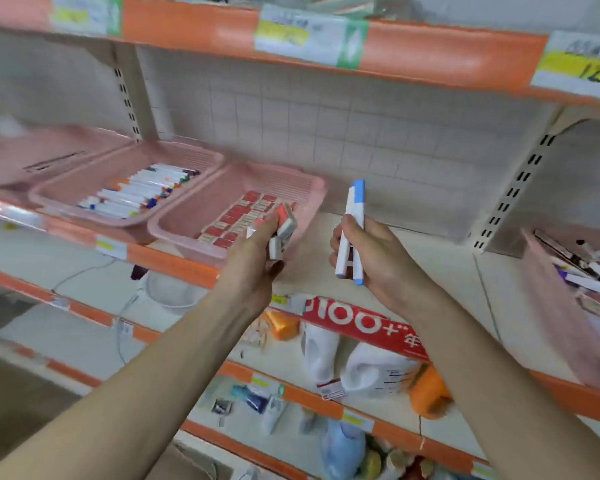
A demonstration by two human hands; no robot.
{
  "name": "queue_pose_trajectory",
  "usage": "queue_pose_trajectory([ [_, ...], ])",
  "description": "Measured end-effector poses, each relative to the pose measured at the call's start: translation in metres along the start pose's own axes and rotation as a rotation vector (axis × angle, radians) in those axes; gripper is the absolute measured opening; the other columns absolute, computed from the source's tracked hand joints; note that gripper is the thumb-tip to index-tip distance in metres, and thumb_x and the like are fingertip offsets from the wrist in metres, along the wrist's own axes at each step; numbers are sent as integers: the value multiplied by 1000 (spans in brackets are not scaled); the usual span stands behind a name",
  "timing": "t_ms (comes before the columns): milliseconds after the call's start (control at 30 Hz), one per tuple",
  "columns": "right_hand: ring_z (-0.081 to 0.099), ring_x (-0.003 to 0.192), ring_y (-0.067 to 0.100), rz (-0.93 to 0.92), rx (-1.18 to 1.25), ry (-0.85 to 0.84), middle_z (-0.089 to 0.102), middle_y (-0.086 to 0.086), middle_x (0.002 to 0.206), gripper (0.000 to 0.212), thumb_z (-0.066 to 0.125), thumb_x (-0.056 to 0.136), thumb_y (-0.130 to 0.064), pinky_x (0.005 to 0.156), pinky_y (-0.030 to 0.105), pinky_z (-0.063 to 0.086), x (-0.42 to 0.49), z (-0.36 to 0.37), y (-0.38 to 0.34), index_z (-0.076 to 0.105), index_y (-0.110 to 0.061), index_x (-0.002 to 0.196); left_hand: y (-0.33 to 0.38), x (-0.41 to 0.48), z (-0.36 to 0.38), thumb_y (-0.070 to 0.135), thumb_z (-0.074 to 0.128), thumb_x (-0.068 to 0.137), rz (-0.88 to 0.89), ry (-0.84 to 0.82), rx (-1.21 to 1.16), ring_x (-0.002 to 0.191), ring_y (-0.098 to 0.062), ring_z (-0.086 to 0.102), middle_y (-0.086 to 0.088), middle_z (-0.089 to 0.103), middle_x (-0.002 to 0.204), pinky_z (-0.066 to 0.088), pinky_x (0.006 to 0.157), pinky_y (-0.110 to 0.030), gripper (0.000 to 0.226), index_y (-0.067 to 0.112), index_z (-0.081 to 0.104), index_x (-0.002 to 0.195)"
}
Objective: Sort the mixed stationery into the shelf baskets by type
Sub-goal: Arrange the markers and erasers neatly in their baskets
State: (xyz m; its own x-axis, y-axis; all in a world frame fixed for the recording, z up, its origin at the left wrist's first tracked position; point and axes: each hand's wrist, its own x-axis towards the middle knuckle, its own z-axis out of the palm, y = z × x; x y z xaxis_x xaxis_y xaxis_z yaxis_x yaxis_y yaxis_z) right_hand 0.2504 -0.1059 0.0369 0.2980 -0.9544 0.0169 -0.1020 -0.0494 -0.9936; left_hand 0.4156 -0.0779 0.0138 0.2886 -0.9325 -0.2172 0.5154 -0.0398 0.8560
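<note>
My left hand [257, 261] grips a few small erasers [284, 226], red-and-white blocks, at the front right corner of a pink basket [312, 188] that holds rows of the same erasers. My right hand [374, 258] holds two white markers with blue caps [352, 230], upright, above the bare shelf board. Left of the eraser basket a second pink basket [208, 157] is filled with white markers. At the right edge a pink basket [548, 271] holds mixed stationery.
A third pink basket [49, 147] stands at the far left of the same shelf. An orange shelf edge [430, 53] with price labels runs overhead. Lower shelves carry white bottles [371, 372], an orange-capped bottle and small packets.
</note>
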Motion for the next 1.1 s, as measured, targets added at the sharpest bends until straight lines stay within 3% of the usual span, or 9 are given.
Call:
queue_pose_trajectory([
  [167,53,74,25,-37,-56,-107,50,12,82,26,43,104,-30,71,40,45,23,78,-10,50,-15,84,41,5,-79,31,65,95,17,64,-124,75,-13,65,-4,65,93,55,64,-26,33,10,57,121],
  [300,53,57,19,-54,-66,-189,55,-4,62,25,45,102,-32,51,31,40,42,122,-15,54,-15,86,71,10,-120,26,66,95,18,76,-198,68,-13,69,-6,69,87,54,57,-21,37,9,54,127],
  [467,41,49,12,-82,-68,-232,44,-12,53,25,43,104,-32,43,20,35,71,169,-18,51,-18,84,95,22,-161,25,68,94,24,75,-121,71,-15,70,-5,74,81,51,49,-17,15,14,61,102],
  [667,31,40,5,-67,-48,-256,36,-10,54,21,43,104,-27,39,17,28,116,224,-23,44,-23,83,122,47,-202,22,65,96,28,100,-71,68,-17,69,-14,69,92,48,43,-14,19,9,55,105],
  [767,27,43,9,-83,-75,-307,32,-8,53,23,44,102,-19,42,22,22,142,252,-27,42,-18,79,141,67,-222,22,65,96,54,111,-33,64,-15,69,-8,73,82,48,43,-14,14,10,59,100],
  [833,28,42,9,-65,-76,-322,31,-1,57,12,46,99,-12,41,21,22,160,266,-29,48,-11,87,156,83,-237,22,65,96,60,131,-10,64,-14,69,-4,74,78,48,44,-14,13,11,60,101],
  [900,33,37,5,-62,-150,-353,33,5,62,10,48,98,-10,39,18,25,180,276,-30,55,-3,98,173,101,-253,22,67,95,63,140,33,64,-15,69,-3,72,74,48,44,-15,15,10,59,100],
  [967,40,41,5,-85,-304,-383,41,6,63,17,50,98,-13,44,20,32,202,284,-30,59,2,97,189,122,-270,23,68,94,59,150,88,62,-15,67,-3,68,71,47,43,-17,18,9,58,100],
  [1100,44,58,10,-217,-606,-349,52,-5,66,25,49,101,-23,56,25,34,245,303,-30,54,-16,77,216,164,-297,25,69,93,55,132,193,57,-14,65,-9,65,76,44,39,-18,21,9,59,101],
])
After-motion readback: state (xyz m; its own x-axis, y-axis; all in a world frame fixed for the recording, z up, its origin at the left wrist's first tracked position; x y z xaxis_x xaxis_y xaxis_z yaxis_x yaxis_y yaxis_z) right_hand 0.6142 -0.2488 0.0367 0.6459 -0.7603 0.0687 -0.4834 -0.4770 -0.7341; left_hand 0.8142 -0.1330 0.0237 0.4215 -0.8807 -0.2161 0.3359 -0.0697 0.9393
